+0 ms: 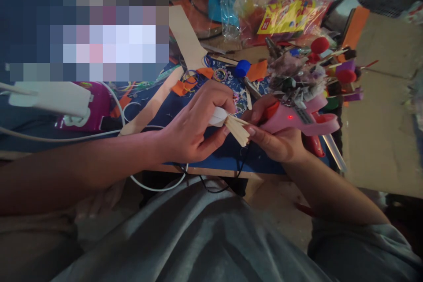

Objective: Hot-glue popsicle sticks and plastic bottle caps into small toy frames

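My left hand [206, 119] is closed around a white piece [218, 117], which looks like paper or plastic. Flat pale wooden sticks [238, 131] fan out of it to the right. Thumb and forefinger of my right hand [280, 139] pinch at the end of a thin stick beside this fan. A pink tool with a small red light [306, 116], resembling a glue gun, lies against the right hand, across its thumb and forefinger. Whether the palm also grips it, I cannot tell.
A white plug adapter [51, 99] sits on a magenta power block [99, 108] at left, trailing white cables. Rubber bands, orange scraps [185, 86] and a blue cap [243, 68] litter the blue tabletop. Red-tipped sticks [320, 45] stand at right, near plastic bags [280, 17].
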Demonstrator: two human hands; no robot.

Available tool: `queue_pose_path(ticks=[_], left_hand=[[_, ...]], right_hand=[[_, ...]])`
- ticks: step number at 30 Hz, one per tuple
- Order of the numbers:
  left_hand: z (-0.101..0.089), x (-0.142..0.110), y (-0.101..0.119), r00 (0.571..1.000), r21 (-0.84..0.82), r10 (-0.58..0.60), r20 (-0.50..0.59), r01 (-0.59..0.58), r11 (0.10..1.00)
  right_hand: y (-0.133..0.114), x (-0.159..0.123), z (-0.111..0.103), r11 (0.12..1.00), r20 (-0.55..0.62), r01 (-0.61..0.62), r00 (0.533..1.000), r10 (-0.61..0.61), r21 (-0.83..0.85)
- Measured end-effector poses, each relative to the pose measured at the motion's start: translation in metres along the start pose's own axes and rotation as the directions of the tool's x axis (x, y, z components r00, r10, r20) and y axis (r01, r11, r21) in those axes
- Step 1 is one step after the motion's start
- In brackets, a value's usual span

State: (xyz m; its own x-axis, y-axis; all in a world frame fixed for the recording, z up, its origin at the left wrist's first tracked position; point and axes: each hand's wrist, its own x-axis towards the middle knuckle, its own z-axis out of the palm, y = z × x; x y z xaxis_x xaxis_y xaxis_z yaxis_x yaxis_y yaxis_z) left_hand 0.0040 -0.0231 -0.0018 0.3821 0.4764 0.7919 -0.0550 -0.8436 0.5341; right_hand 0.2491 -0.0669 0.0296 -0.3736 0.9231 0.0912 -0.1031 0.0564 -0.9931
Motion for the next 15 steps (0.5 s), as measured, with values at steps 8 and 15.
queue_pose_path(ticks=[8,15], left_hand=[[-0.0018,-0.0007,0.0006,0.999,0.027,0.015,0.033,-0.016,1.000],[-0.0009,-0.0026,-0.0022,0.999,0.023,0.038,0.025,-0.039,0.999]], right_hand=[[-0.0022,0.0018,0.0018,0.999,0.014,0.009,1.000,-0.009,-0.049],[0.0032,-0.0004,-0.0011,0.998,0.034,0.036,0.999,-0.034,-0.052]])
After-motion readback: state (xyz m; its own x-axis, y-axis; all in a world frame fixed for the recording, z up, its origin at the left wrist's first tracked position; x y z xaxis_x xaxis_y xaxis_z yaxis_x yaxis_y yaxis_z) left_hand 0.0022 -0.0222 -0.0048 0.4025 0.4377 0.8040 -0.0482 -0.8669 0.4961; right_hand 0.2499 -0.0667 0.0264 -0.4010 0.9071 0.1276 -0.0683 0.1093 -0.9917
